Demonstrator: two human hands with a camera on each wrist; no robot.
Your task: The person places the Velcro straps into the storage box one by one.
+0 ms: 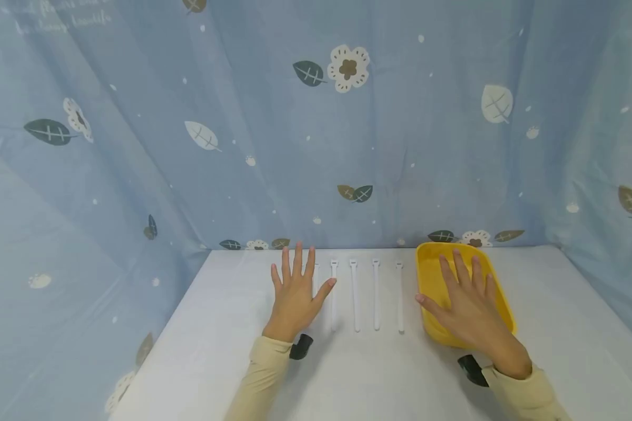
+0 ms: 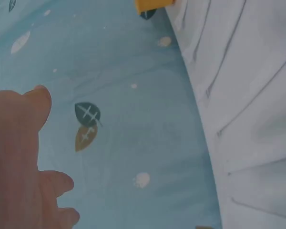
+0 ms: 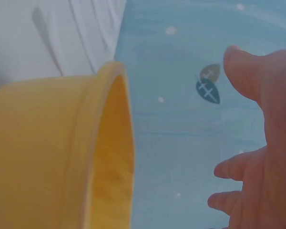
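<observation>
Several white cable ties (image 1: 376,298) lie in a row on the white table (image 1: 358,374), their heads toward the curtain. My left hand (image 1: 293,298), fingers straight and spread, hovers over the left end of the row and hides part of it. Nothing is in its grasp. To the right of the row stands a yellow plastic bin (image 1: 430,327). Above the bin my right hand (image 1: 471,310) is held with fingers spread, holding nothing. In the right wrist view, the bin wall (image 3: 43,152) and the right hand (image 3: 281,138) are apart.
A blue curtain (image 1: 274,117) printed with leaves and flowers hangs behind the table and along both sides. Black wrist-worn pieces show beside the left wrist (image 1: 301,347) and beside the right wrist (image 1: 473,371).
</observation>
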